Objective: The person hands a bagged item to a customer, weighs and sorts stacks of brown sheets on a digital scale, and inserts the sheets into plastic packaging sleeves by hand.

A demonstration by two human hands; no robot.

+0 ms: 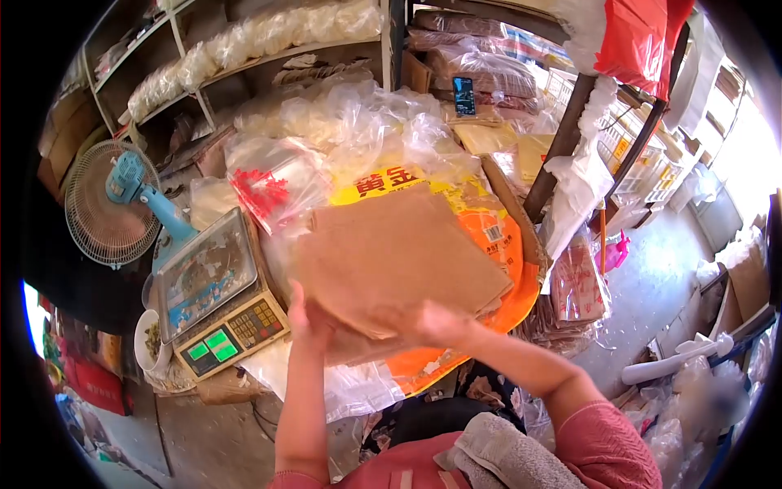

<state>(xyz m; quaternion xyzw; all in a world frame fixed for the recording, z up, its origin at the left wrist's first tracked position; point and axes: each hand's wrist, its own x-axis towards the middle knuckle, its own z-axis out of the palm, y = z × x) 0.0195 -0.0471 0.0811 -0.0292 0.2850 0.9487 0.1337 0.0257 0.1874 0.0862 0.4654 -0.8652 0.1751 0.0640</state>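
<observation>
A stack of brown paper-like sheets lies on a yellow and orange printed sack spread over the work surface. My left hand is at the stack's near left corner, its thumb pointing up along the edge and its other fingers hidden behind or under the sheets. My right hand rests at the near edge of the stack, blurred by motion, so what its fingers do is not clear. Just left of the stack sits a scale with a green lit display and a metal tray.
A blue fan stands at the left, near a bowl. Clear plastic bags pile up behind the sack. A phone stands upright at the back. Wrapped bundles lie at the right, beside a dark post.
</observation>
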